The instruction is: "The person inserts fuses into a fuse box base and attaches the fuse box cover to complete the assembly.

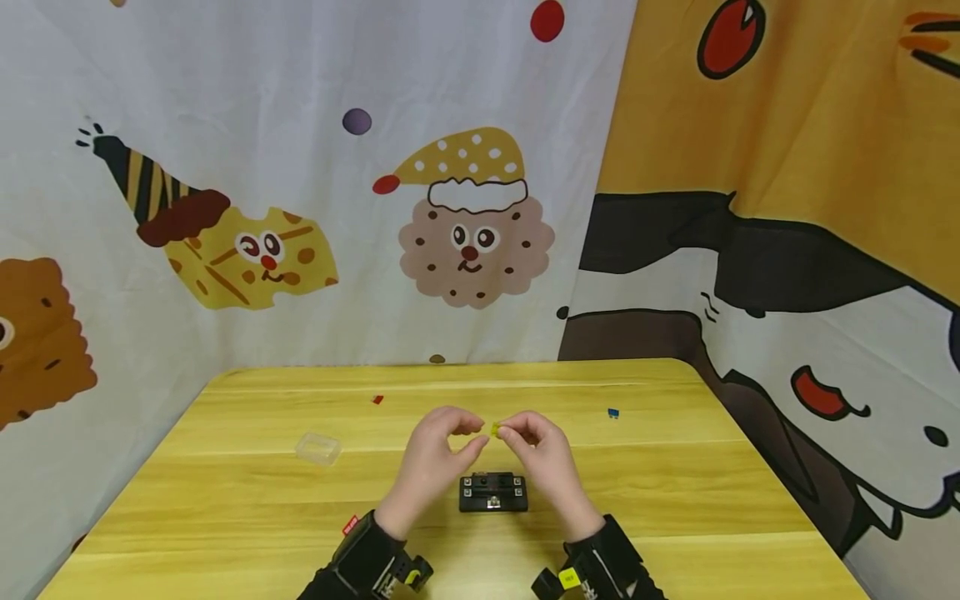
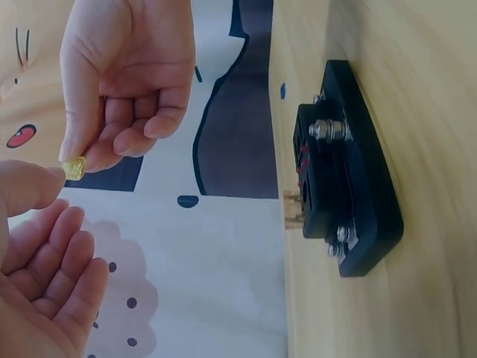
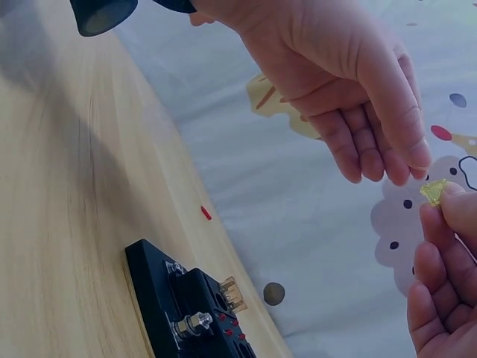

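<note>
My right hand (image 1: 546, 458) pinches a small yellow see-through blade fuse (image 3: 432, 192) between thumb and forefinger, raised above the table. Opposite it, my left hand (image 1: 442, 442) has its fingers extended and slightly bent, the tips close to the fuse. In the right wrist view a narrow gap separates those fingertips from it. Below both hands lies a black fuse block (image 1: 492, 493) with metal screw terminals (image 2: 329, 130) and small red marks on top. One tan-brown see-through fuse (image 3: 232, 294) stands up from the block's far side.
A small red piece (image 1: 378, 400) lies at the back left of the wooden table (image 1: 247, 517), and a blue piece (image 1: 613, 413) at the back right. On the left is a clear plastic box (image 1: 318, 448). Printed cloth (image 1: 292, 67) hangs behind the table.
</note>
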A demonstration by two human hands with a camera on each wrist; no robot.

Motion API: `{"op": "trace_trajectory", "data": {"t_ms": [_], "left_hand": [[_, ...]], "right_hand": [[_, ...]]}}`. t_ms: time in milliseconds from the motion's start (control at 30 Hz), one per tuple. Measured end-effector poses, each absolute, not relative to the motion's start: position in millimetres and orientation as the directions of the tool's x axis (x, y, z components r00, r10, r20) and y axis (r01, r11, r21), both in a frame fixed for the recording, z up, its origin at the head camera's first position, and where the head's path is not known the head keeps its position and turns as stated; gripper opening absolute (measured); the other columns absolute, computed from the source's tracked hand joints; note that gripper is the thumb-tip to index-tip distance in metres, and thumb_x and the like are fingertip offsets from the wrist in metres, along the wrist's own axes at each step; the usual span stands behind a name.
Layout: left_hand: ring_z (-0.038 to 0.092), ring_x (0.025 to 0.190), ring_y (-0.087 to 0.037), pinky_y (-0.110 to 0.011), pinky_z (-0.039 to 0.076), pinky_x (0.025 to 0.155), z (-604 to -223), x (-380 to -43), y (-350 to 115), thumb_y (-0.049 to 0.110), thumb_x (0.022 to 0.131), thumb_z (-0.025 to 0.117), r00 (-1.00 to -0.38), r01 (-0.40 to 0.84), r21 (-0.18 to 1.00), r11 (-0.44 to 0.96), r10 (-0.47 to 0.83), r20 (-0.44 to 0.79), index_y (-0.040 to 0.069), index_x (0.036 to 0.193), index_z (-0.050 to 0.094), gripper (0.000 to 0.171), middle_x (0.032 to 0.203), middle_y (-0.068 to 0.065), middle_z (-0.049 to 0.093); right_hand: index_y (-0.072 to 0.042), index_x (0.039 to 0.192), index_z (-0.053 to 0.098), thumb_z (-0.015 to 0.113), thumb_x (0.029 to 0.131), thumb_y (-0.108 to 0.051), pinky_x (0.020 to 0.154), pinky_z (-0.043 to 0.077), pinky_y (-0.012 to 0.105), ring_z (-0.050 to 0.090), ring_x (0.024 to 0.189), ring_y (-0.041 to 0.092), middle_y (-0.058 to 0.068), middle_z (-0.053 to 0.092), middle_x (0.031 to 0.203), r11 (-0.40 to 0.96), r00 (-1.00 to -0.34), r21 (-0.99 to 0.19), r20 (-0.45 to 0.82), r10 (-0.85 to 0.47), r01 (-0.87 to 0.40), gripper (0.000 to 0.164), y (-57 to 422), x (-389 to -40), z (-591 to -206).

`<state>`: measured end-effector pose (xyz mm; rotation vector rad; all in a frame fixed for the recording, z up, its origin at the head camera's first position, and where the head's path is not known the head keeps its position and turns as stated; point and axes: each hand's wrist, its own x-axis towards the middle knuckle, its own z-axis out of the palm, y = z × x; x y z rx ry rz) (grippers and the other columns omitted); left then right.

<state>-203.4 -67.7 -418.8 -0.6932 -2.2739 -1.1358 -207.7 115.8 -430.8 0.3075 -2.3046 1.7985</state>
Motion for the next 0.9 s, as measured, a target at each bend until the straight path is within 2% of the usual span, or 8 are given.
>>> {"op": "trace_trajectory", "data": {"t_ms": [300,467,733,900], "left_hand": [[0.062,0.085,-0.015,-0.040,0.053,0.074,-421.2,-202.4,-63.2,0.006,0.080,0.082,-0.732,0.643,0.585,0.495,0.172,0.659,0.008,0.096,0.072,0.019,0.092,0.000,0.067],[0.062,0.085,-0.013,-0.033,0.052,0.073,-421.7,-202.0,-62.4,0.007,0.081,0.081,-0.735,0.638,0.582,0.504,0.173,0.656,0.009,0.095,0.073,0.017,0.091,0.002,0.068],[0.061,0.083,-0.009,-0.030,0.052,0.072,-422.6,-199.9,-60.8,0.007,0.081,0.081,-0.744,0.630,0.599,0.494,0.163,0.648,0.012,0.094,0.073,0.016,0.089,0.005,0.067],[0.061,0.082,-0.007,-0.029,0.052,0.071,-423.6,-199.5,-59.8,0.007,0.081,0.081,-0.749,0.627,0.614,0.478,0.155,0.644,0.014,0.092,0.074,0.015,0.088,0.006,0.067]], "right_hand": [[-0.009,0.094,0.072,0.071,0.091,-0.015,0.076,0.046,0.029,0.056,0.083,0.016,0.000,0.067,0.089,0.260,-0.956,-0.922,0.291,-0.027,-0.287,0.007,114.6,-207.7,-431.3],[-0.002,0.093,0.071,0.070,0.091,-0.010,0.075,0.046,0.028,0.057,0.081,0.016,0.003,0.067,0.088,0.281,-0.952,-0.912,0.305,-0.019,-0.297,0.008,111.6,-208.4,-431.7],[-0.005,0.094,0.073,0.072,0.089,-0.013,0.073,0.046,0.027,0.058,0.081,0.015,0.000,0.068,0.089,0.215,-0.948,-0.923,0.314,-0.061,-0.319,0.009,113.7,-206.3,-433.0],[-0.003,0.093,0.072,0.072,0.090,-0.010,0.073,0.046,0.027,0.057,0.081,0.014,0.002,0.068,0.089,0.206,-0.947,-0.924,0.317,-0.060,-0.322,0.008,111.9,-201.2,-426.1]]}}
